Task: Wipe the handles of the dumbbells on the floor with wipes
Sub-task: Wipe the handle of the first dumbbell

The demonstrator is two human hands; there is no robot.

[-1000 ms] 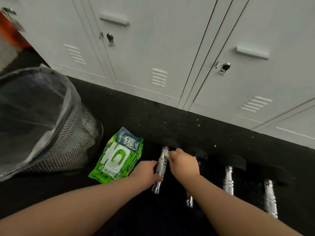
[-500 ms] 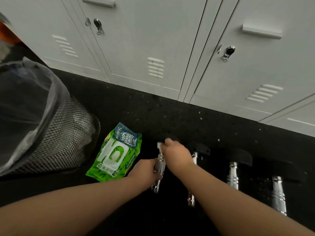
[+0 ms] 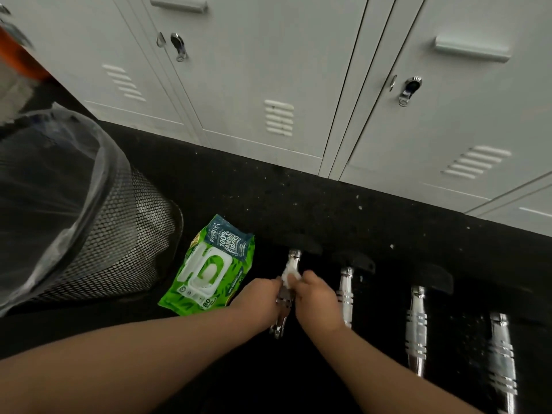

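Our left hand gripping the leftmost chrome dumbbell handle on the black speckled floor, our right hand pinching a white wipe around it, three more chrome handles alongside, green wipes pack just left, mesh bin beyond, grey lockers behind.

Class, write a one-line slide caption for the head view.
Both hands work a wipe along the leftmost dumbbell handle, wipes pack alongside.
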